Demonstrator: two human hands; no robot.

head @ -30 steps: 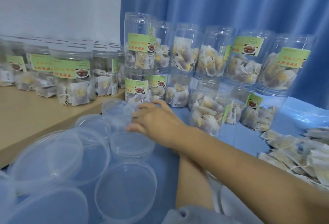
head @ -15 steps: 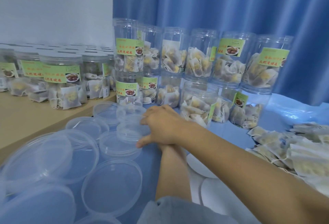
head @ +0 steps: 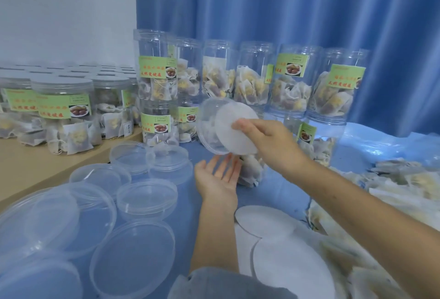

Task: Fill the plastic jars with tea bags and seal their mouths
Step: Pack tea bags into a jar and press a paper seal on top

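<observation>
On the far left, a wooden shelf [head: 21, 168] is carrying rows of capped jars [head: 64, 115] with green labels, each packed with tea bags. Just in front of it, on the blue cloth [head: 185, 203], loose clear lids [head: 147, 197] are lying scattered and overlapping, some rim up. Toward the middle, open jars [head: 252, 77] of tea bags are standing stacked in two tiers against the blue curtain [head: 285, 1]. Below them the left hand [head: 217, 176] is hovering palm up, its fingers straight and spread, holding nothing, just under a tilted clear lid [head: 209, 127]. That lid is being held in the air by the right hand [head: 269, 141], whose fingers are curling over its upper edge and pinching a white round liner [head: 234, 129] against its open face; the thumb is hidden, so how it is gripping underneath cannot be told. Behind the hands one more open jar [head: 252, 170] of tea bags is sitting on the cloth. Nearer the body, more white liners [head: 266, 225] are lying flat and overlapping, and at the far right loose tea bags [head: 404, 179] are piling up.
</observation>
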